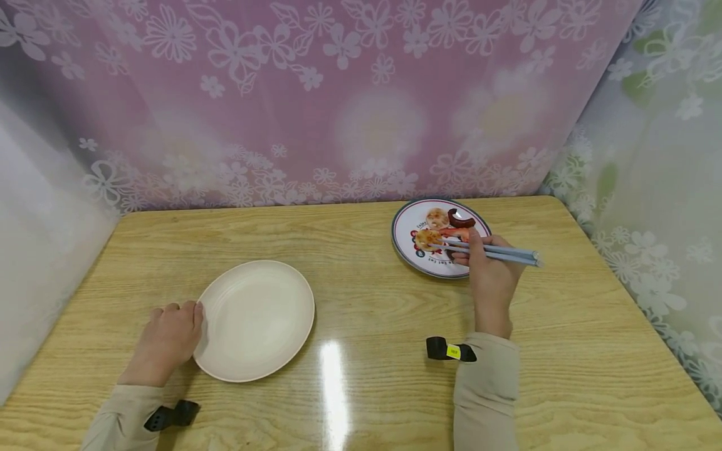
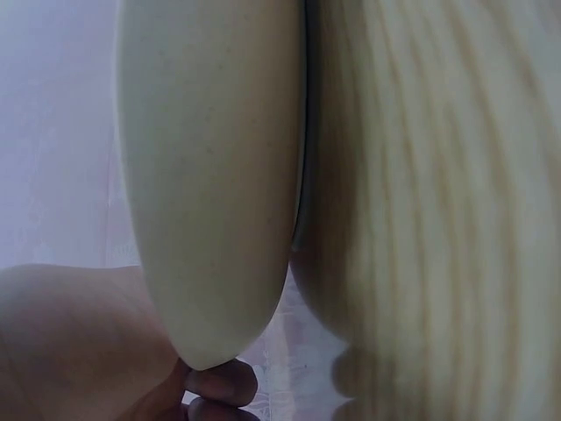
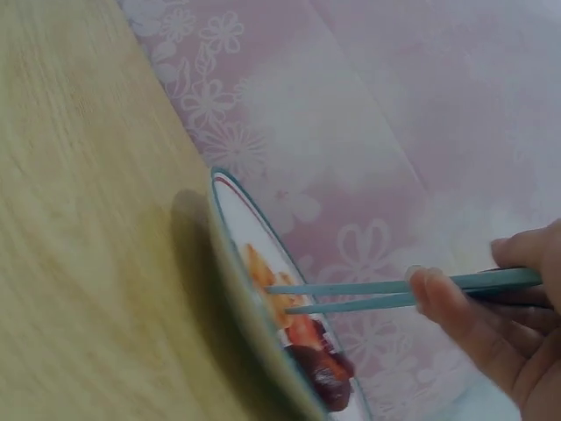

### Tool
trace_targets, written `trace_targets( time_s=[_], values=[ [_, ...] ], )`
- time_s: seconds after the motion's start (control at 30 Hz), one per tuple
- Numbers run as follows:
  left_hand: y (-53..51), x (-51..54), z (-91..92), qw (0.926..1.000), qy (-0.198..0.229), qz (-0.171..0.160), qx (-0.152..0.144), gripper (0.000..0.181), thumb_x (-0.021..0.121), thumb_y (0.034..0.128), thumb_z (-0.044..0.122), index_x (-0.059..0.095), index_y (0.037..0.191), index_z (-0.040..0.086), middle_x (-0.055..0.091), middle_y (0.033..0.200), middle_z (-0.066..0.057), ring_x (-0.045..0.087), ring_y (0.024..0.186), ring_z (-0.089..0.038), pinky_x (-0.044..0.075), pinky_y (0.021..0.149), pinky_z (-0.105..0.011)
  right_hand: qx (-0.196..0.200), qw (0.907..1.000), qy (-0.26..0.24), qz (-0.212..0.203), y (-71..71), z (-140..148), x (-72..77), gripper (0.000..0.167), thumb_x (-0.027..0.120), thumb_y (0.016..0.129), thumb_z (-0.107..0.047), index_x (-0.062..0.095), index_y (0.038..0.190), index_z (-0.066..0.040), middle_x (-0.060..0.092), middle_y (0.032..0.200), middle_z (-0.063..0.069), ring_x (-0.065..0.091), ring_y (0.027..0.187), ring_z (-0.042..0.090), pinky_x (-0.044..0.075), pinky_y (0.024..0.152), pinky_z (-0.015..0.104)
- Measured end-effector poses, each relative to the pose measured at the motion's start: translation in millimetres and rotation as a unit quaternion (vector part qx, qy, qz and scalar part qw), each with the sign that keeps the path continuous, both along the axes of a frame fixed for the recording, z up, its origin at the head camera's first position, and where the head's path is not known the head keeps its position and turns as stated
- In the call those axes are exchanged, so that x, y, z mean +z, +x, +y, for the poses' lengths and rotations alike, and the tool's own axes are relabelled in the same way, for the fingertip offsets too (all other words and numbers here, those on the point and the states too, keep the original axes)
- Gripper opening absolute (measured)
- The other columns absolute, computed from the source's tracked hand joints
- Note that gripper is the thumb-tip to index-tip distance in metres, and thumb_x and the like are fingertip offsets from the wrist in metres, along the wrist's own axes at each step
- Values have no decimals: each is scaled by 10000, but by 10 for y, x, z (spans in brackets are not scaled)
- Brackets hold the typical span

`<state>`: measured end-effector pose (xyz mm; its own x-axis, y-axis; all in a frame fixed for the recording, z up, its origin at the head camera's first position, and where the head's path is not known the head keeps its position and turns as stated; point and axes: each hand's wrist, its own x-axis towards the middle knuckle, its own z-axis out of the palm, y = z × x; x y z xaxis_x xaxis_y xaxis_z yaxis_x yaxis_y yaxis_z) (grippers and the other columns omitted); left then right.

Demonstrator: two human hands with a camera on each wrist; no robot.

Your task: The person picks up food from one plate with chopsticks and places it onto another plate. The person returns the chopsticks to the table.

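Note:
At the left of the table, my left hand [image 1: 172,335] grips the near-left rim of a cream plate [image 1: 256,322]. In the left wrist view the plate's side [image 2: 210,175] shows, with fingertips [image 2: 223,383] under its edge. My right hand [image 1: 493,279] holds a pair of bluish-grey chopsticks [image 1: 507,252] over a printed plate [image 1: 403,241]. Their tips touch a browned round food piece [image 1: 427,240]; whether they pinch it I cannot tell. Beside it lie a paler round piece [image 1: 437,218], a curved dark sausage [image 1: 460,219] and a reddish food piece [image 1: 455,233].
Both plates stand on a wood-grain table [image 1: 350,288]. A pink floral curtain [image 1: 316,113] hangs along its back edge, and a pale floral curtain [image 1: 654,188] on the right. Black straps [image 1: 172,415] are on both sleeves.

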<state>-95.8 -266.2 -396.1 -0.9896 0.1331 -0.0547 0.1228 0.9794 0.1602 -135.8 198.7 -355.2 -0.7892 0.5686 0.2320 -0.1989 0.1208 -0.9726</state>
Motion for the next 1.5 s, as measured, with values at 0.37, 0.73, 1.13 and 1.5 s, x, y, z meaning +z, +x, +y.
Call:
trace_targets(
  time_s=[0.37,0.73,1.13,1.5],
  values=[
    [14,0,-25,9994,143,-247,175,393,318,1024,142,545,1033,-179,545,902,-375,505,911,-572,394,837,-633,216,9667,1477,-2080,-232,-18,388,339,580,964,-297,571,852,23,635,783,173,650,518,82,507,485,171],
    [-3,-33,-26,9999,112,91,-8,370,337,1019,113,566,945,-169,567,818,-330,543,869,-530,397,835,-622,150,9848,1372,-1053,-269,-28,187,477,552,974,-360,614,814,85,673,721,230,676,525,158,554,518,263],
    [-40,-36,-18,9998,182,117,8,368,339,1016,114,560,927,-167,554,807,-335,534,854,-544,395,822,-623,268,9976,646,-4,-147,-45,-43,443,614,948,-302,595,759,98,682,718,1,678,545,80,556,544,260],
    [-25,-39,-17,9999,134,21,-11,366,338,1024,120,557,906,-148,561,794,-307,541,845,-528,394,831,-621,288,9958,380,787,-90,-93,-210,445,612,953,-217,575,776,190,626,794,342,684,537,122,545,497,278]
  ],
)
